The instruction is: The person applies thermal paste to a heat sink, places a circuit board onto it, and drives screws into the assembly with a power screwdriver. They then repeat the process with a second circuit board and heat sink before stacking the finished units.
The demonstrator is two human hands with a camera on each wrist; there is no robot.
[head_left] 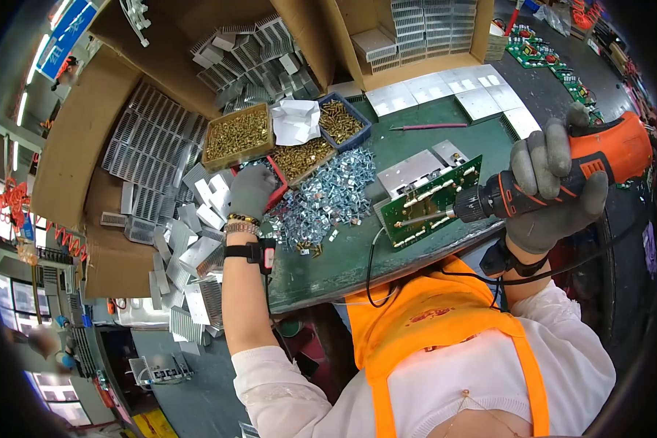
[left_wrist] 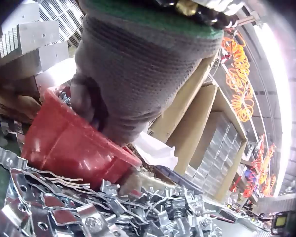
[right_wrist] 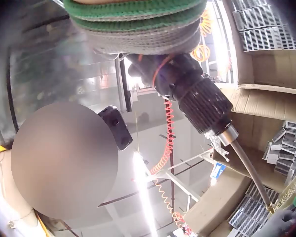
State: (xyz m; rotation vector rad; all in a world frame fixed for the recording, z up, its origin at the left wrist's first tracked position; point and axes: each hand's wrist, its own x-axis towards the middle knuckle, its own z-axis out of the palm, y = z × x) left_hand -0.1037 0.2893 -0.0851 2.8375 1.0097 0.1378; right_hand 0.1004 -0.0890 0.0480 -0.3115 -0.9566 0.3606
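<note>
My right hand point(head_left: 558, 179), in a grey glove, grips an orange and black power screwdriver point(head_left: 620, 150). Its long bit point(right_wrist: 249, 170) overlaps the green circuit board point(head_left: 456, 191) in the head view. That board stands tilted at the table's front edge, against a silver heatsink point(head_left: 409, 171). My gloved left hand point(head_left: 252, 190) reaches into a red plastic bowl point(left_wrist: 74, 140), which leans among loose metal clips point(head_left: 325, 197). Past the bowl's rim the left fingertips are hidden, and I cannot tell whether they hold anything.
Trays of brass screws point(head_left: 237, 136) stand behind the bowl, with crumpled white paper point(head_left: 296, 123) between them. Cardboard boxes point(head_left: 58, 168) of heatsinks border the left and back. Flat metal plates point(head_left: 409, 93) and a red-handled screwdriver point(head_left: 434, 126) lie behind the board. A black cable point(head_left: 369, 270) hangs over the front edge.
</note>
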